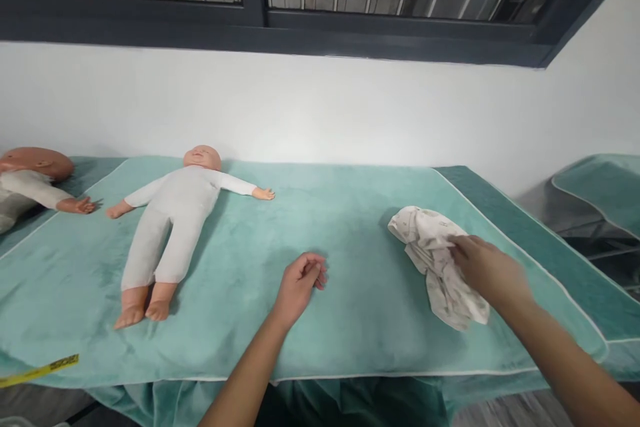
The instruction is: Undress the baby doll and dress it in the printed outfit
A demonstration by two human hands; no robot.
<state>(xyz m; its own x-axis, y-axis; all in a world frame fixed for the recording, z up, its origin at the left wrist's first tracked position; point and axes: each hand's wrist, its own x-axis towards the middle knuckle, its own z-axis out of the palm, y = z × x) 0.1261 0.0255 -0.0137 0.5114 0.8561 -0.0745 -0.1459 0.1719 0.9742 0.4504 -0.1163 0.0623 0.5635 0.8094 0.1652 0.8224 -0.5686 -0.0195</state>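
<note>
My right hand (487, 268) pinches a crumpled white cloth with a faint print (431, 240), perhaps a small garment, at the right of the green padded mat (345, 213). Part of the cloth hangs down below my fingers. Near the middle of the mat, my left hand (301, 280) is loosely closed, thumb against curled fingers, and nothing shows in it. To its left a baby doll (177, 207) in a white bodysuit lies on its back, arms spread and feet toward me. My left hand is apart from both doll and cloth.
A second doll (37, 177) lies at the far left edge. A yellow strip with dark print (40, 371) is at the front left. Behind the mat stands a white wall (310, 107) under a dark-framed window (320, 33). Another green-covered surface (607, 187) is at the right.
</note>
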